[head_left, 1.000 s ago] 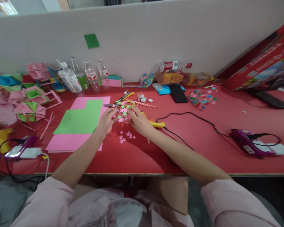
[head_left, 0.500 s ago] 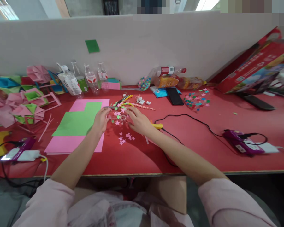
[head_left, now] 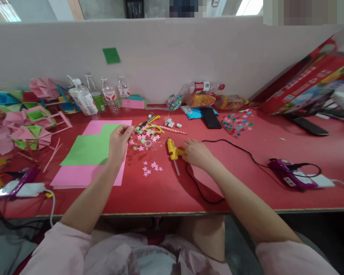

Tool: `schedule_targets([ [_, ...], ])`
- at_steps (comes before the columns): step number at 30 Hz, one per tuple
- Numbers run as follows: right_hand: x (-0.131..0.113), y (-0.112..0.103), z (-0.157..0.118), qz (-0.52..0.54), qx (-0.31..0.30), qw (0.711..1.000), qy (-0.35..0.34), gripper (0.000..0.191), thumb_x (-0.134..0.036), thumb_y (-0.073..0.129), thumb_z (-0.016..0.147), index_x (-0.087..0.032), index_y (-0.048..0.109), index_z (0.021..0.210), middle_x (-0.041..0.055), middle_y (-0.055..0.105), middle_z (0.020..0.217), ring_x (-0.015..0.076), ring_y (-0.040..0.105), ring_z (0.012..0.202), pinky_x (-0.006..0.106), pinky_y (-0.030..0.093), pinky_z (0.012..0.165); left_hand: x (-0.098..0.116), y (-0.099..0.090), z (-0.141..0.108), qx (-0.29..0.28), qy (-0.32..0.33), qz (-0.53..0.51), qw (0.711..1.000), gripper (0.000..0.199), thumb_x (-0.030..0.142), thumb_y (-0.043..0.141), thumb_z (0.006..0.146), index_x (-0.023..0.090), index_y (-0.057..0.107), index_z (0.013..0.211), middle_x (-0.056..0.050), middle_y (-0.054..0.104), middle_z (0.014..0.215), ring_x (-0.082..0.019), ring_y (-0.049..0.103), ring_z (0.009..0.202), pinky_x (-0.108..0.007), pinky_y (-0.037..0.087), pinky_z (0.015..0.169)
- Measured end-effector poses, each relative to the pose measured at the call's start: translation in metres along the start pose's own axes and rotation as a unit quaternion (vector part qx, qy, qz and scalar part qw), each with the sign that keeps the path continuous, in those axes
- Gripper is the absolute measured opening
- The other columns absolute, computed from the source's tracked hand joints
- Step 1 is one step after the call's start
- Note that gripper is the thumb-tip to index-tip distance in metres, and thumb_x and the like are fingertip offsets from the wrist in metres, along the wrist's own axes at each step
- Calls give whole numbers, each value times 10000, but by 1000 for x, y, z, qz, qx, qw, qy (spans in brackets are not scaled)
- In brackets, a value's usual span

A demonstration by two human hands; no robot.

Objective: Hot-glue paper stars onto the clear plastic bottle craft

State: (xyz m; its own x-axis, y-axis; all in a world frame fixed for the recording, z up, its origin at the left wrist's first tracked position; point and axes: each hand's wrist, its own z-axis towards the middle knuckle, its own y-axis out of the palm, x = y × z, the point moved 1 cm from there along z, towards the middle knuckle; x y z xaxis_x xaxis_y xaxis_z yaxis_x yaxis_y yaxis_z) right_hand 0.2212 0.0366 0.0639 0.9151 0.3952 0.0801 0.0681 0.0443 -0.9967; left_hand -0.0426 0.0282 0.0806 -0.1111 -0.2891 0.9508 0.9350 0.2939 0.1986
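Observation:
My left hand is closed, its thumb and fingertips pinched at the left edge of a clear plastic piece dotted with pink and green paper stars. Bent round the handle end of a yellow hot glue gun are the fingers of my right hand. The gun lies on the red table with its nozzle pointing away from me and a glue stick poking out towards me. Several loose pink stars lie nearer me, between the two hands. Yellow-handled scissors and a cutter knife lie just behind the plastic piece.
Pink and green paper sheets are under my left forearm. Bottles line the white partition, with a phone and a star-covered piece at centre right. A black cord runs to a purple power adapter. Folded paper shapes fill the left.
My right hand has left the star-covered plastic piece and moved right, onto the glue gun's handle. My left hand has stayed by the piece, its fingers now drawn together.

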Motion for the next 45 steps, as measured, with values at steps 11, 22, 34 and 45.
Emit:
schedule_targets([
  [11,-6,28,8,49,13,999,2,235,-67,496,733,-111,610,933,152,623,961,242,596,891,312,429,760,-19,-13,-7,-43,152,211,965,159,298,542,865,198,632,779,-19,695,800,-135,619,775,-265,459,742],
  [22,-20,-21,13,386,225,895,17,352,-384,585,735,-207,425,993,42,582,910,169,534,726,300,443,633,-22,-12,-9,-42,205,336,918,195,268,501,871,204,642,753,-20,680,772,-174,599,784,-317,428,786],
  [34,-52,-9,9,504,276,819,3,198,-399,542,740,-250,479,855,30,621,830,198,581,703,355,490,669,-11,-6,-26,-42,210,270,939,170,287,491,895,206,595,788,-19,648,776,-150,578,745,-277,432,726],
  [45,-68,21,-19,487,245,838,20,155,-346,622,731,-254,523,807,-20,645,752,163,609,643,298,509,592,-21,27,-74,-224,285,346,865,152,203,471,900,201,603,825,-46,689,768,-174,622,726,-293,473,671],
])
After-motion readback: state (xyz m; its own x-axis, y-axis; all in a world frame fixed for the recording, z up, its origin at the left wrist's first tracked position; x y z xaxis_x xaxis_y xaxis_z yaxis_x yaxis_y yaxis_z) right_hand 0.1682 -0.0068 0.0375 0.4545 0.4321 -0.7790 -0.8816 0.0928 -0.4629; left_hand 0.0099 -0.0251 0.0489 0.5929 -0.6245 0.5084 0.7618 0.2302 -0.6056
